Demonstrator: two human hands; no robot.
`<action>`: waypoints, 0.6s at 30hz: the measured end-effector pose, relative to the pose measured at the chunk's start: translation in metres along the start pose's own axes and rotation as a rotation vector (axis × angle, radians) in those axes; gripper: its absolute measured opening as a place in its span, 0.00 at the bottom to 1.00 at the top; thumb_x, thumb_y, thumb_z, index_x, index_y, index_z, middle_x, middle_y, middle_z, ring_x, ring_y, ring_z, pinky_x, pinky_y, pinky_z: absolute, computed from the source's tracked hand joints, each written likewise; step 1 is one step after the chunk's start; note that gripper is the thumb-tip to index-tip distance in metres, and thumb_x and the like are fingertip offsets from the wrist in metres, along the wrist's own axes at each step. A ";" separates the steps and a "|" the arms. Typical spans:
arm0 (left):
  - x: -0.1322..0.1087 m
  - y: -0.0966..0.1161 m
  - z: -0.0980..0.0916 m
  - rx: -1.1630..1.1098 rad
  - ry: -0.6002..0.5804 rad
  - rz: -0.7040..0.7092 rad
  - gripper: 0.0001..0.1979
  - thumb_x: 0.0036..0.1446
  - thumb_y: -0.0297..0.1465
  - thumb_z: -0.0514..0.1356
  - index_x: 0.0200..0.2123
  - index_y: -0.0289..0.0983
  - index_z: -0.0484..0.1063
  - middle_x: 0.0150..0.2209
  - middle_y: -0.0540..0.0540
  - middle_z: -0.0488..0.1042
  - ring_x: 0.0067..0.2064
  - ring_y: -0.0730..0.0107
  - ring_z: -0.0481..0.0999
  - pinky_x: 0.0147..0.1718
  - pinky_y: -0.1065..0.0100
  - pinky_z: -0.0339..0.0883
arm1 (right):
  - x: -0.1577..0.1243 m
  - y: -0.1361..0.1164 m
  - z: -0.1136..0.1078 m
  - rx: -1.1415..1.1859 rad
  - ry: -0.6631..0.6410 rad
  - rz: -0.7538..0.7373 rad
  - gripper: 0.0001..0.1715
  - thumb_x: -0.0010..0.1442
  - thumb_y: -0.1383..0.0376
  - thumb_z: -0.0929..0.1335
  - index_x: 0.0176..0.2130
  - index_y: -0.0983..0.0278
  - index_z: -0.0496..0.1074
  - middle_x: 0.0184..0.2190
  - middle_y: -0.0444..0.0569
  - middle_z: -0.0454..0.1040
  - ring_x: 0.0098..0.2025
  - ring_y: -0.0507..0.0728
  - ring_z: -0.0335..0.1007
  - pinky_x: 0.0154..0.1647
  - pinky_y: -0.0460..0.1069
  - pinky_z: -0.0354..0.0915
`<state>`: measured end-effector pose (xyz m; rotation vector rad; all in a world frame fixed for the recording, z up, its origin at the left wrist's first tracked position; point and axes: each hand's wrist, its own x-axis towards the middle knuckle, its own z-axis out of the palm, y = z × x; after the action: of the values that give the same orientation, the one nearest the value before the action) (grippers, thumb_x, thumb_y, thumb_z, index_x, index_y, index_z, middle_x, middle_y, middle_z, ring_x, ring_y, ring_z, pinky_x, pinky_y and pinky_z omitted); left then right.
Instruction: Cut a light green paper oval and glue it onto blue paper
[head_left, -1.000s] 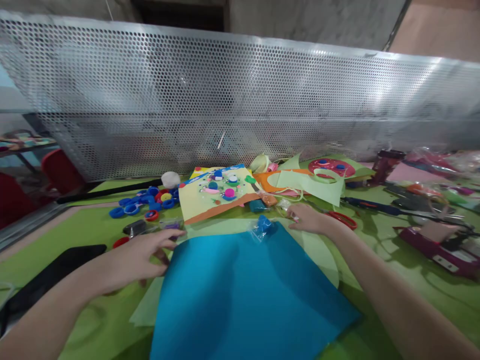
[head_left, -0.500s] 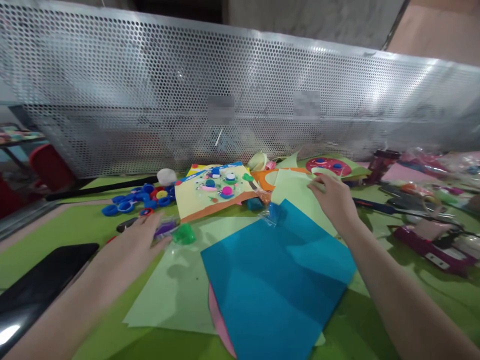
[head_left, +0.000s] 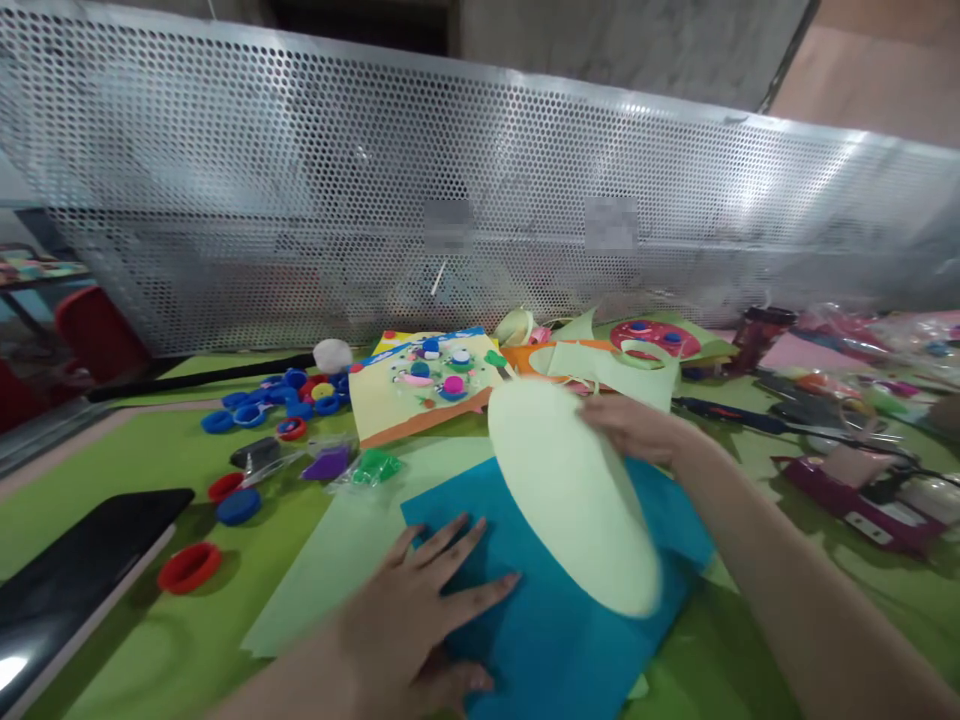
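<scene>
pale green oval paper [head_left: 570,490] pinched in right hand [head_left: 634,428], left hand [head_left: 420,605] fingers splayed on blue sheet [head_left: 555,645].

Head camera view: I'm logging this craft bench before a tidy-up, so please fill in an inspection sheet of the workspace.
surface: green table, papers spread across its middle.
job's things: blue sheet lying on a pale green sheet; pale green paper oval lifted over it.
clutter: bottle caps, blue and red; decorated yellow card; black phone; paper scraps behind.
grippers: left hand open, flat on the blue sheet; right hand gripping the oval's far edge.
cables: thin dark cord by the maroon box, blurred.
surroundings: perforated metal screen behind the table; red chair at left.
</scene>
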<state>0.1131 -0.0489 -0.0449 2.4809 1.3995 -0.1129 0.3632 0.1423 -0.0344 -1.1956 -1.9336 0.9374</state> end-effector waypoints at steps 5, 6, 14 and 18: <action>-0.005 -0.023 -0.014 -0.021 -0.035 -0.008 0.22 0.57 0.48 0.46 0.56 0.61 0.53 0.62 0.48 0.57 0.62 0.51 0.51 0.54 0.36 0.51 | 0.008 0.014 0.042 -0.068 -0.211 0.130 0.10 0.61 0.63 0.66 0.33 0.68 0.70 0.28 0.44 0.73 0.28 0.51 0.70 0.30 0.49 0.68; -0.007 -0.028 -0.018 -0.053 -0.061 -0.033 0.21 0.57 0.49 0.46 0.55 0.61 0.56 0.62 0.50 0.58 0.63 0.52 0.51 0.55 0.38 0.51 | 0.010 0.015 0.045 -0.080 -0.179 0.128 0.10 0.62 0.62 0.65 0.36 0.68 0.70 0.31 0.45 0.72 0.30 0.52 0.70 0.32 0.50 0.68; -0.017 -0.046 -0.028 -0.132 0.038 -0.368 0.33 0.51 0.56 0.46 0.60 0.53 0.50 0.60 0.44 0.61 0.60 0.46 0.59 0.52 0.41 0.59 | 0.005 -0.005 0.036 -0.244 -0.261 0.082 0.10 0.59 0.62 0.67 0.31 0.68 0.69 0.29 0.43 0.70 0.31 0.53 0.68 0.32 0.50 0.65; -0.007 -0.026 -0.009 -0.083 0.114 -0.264 0.45 0.44 0.59 0.52 0.62 0.48 0.42 0.64 0.40 0.51 0.63 0.42 0.48 0.55 0.39 0.51 | -0.008 -0.019 0.034 -0.236 -0.424 0.115 0.15 0.57 0.57 0.65 0.29 0.67 0.72 0.22 0.42 0.71 0.25 0.52 0.68 0.23 0.46 0.62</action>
<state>0.0869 -0.0392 -0.0408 2.2569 1.7376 0.0322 0.3291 0.1213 -0.0371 -1.3344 -2.3835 1.1172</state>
